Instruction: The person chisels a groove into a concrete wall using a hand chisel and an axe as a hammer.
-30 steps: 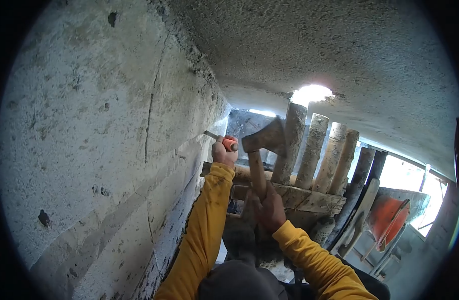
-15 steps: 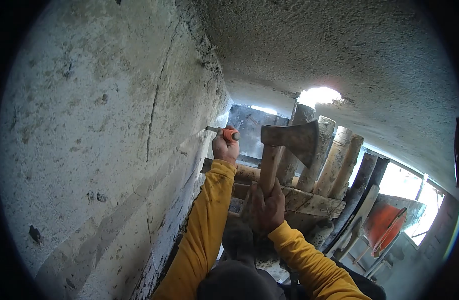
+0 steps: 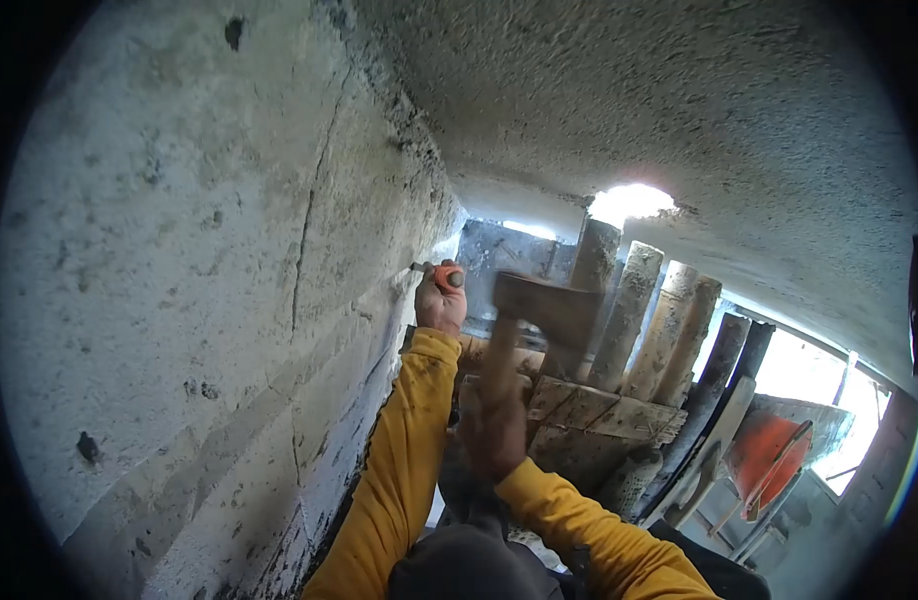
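My left hand (image 3: pixel 440 308) is closed round a chisel (image 3: pixel 448 277) with an orange grip. The chisel's metal tip points left and meets the rough plastered wall (image 3: pixel 209 270), while its round striking end faces right. In my right hand (image 3: pixel 493 438), smeared by motion, is the wooden handle of an axe (image 3: pixel 547 306). The axe head is raised just right of the chisel, its blunt back turned toward it and its blade edge facing away. A long crack runs down the wall left of my hands.
Several wooden posts (image 3: pixel 624 315) stand behind a nailed board (image 3: pixel 609 410). A rough concrete ceiling (image 3: pixel 699 110) slopes overhead, with a bright hole by the posts. At the right, an orange container (image 3: pixel 764 455) stands near a bright window opening (image 3: pixel 804 370).
The axe and my right hand have swung left and slightly down toward the chisel. My left hand stays closed on the chisel, a little further left in view.
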`<state>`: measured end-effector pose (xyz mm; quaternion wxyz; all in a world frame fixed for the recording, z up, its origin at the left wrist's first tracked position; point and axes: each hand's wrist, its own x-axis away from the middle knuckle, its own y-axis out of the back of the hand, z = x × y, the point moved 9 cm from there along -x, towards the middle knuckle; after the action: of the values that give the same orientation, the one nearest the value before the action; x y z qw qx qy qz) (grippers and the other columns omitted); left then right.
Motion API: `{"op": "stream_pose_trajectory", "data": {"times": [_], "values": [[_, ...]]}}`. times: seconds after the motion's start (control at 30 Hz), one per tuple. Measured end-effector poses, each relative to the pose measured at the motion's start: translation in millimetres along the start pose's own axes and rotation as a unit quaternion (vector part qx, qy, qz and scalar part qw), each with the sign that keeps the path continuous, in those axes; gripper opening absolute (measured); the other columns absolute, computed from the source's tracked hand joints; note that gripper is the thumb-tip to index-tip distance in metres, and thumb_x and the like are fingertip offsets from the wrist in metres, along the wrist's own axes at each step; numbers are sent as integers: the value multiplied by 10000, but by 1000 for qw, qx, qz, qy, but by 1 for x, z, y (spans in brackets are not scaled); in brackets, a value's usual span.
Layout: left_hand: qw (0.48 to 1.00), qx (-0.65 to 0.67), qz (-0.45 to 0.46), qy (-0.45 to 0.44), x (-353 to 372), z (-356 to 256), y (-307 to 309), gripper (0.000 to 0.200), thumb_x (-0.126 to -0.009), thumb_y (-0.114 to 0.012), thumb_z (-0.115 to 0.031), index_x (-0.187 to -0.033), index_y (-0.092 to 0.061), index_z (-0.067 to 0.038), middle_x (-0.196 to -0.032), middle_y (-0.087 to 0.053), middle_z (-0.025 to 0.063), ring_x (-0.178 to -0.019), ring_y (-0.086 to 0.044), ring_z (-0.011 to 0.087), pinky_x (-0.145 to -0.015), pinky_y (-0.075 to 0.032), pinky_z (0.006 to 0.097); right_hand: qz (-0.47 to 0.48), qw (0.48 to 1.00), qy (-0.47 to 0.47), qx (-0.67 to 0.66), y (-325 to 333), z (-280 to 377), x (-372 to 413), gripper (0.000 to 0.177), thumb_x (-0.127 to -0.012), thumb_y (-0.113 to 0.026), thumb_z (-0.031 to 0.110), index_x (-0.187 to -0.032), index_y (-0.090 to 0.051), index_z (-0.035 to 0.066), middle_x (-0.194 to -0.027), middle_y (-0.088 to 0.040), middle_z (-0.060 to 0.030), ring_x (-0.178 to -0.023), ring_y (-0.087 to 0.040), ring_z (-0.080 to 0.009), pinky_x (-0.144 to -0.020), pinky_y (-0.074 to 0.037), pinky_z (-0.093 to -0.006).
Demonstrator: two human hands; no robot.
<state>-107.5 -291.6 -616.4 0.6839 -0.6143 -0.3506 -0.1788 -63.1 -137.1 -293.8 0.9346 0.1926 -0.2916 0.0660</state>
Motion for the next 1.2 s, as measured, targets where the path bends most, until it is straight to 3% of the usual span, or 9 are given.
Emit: {"op": "stream_pose_trajectory", "data": {"times": [0.07,0.17,0.2,0.23,0.37,0.53,0.7,0.93,1.2], "values": [[974,-209,-75,-35,42,3,-48,205,-1022,-445,-196,-907,-516,-41,-840,-600,121,-734,-599,241,-657,-535,346,87,991,-2,106,-25,-35,-20,337,-909,-611,254,-1047,-517,-39,-899,-626,-318,-877,-613,-504,-690,-490,-491],[997,-70,19,-6,26,5,-51,196,-1014,-456,-179,-897,-538,-44,-848,-594,112,-774,-615,250,-723,-562,380,129,985,11,114,-16,-10,-36,363,-904,-611,252,-1077,-503,-47,-908,-624,-326,-868,-611,-509,-673,-487,-502],[987,-92,-101,-89,37,-5,-39,173,-1009,-474,-169,-910,-541,-43,-843,-588,112,-782,-615,256,-728,-569,382,137,986,6,94,-9,-5,-29,373,-902,-610,252,-1089,-498,-51,-909,-623,-328,-862,-610,-511,-668,-486,-505],[993,-4,-97,-61,28,-5,-27,127,-989,-513,-139,-920,-541,-36,-833,-580,127,-776,-613,270,-707,-576,374,86,990,80,81,1,0,-24,375,-879,-597,181,-1122,-461,-69,-770,-599,-304,-673,-635,-414,-591,-488,-449],[993,84,-77,-24,16,-5,-17,88,-949,-582,-116,-932,-571,-30,-857,-585,133,-784,-616,272,-706,-578,349,-11,986,70,-152,27,18,-4,377,-906,-598,252,-1081,-469,-57,-830,-626,-314,-786,-617,-497,-662,-495,-506],[975,152,1,164,20,13,-30,22,-898,-592,-23,-884,-582,-9,-852,-575,83,-747,-579,209,-653,-535,275,190,965,11,178,-38,-42,-28,306,-918,-545,221,-1039,-449,-44,-848,-640,-311,-763,-633,-471,-671,-494,-534],[966,117,78,218,33,-6,-52,23,-883,-588,6,-904,-580,3,-839,-563,81,-759,-563,183,-615,-492,230,201,975,34,82,-17,3,1,299,-900,-561,222,-1061,-432,6,-834,-639,-281,-723,-629,-456,-644,-493,-541],[983,80,-149,-66,27,-45,-22,226,-789,-651,29,-958,-504,-1,-843,-504,74,-772,-529,216,-746,-490,340,177,979,-40,89,-29,-45,-30,286,-904,-549,236,-1030,-455,-3,-782,-656,-229,-735,-648,-434,-655,-503,-508],[988,97,-80,93,26,-35,-28,369,-709,-601,101,-1051,-474,42,-908,-496,114,-837,-540,233,-742,-503,358,214,976,43,0,-7,-6,2,316,-874,-568,205,-1059,-469,-31,-862,-669,-230,-783,-658,-424,-701,-512,-516]]}}
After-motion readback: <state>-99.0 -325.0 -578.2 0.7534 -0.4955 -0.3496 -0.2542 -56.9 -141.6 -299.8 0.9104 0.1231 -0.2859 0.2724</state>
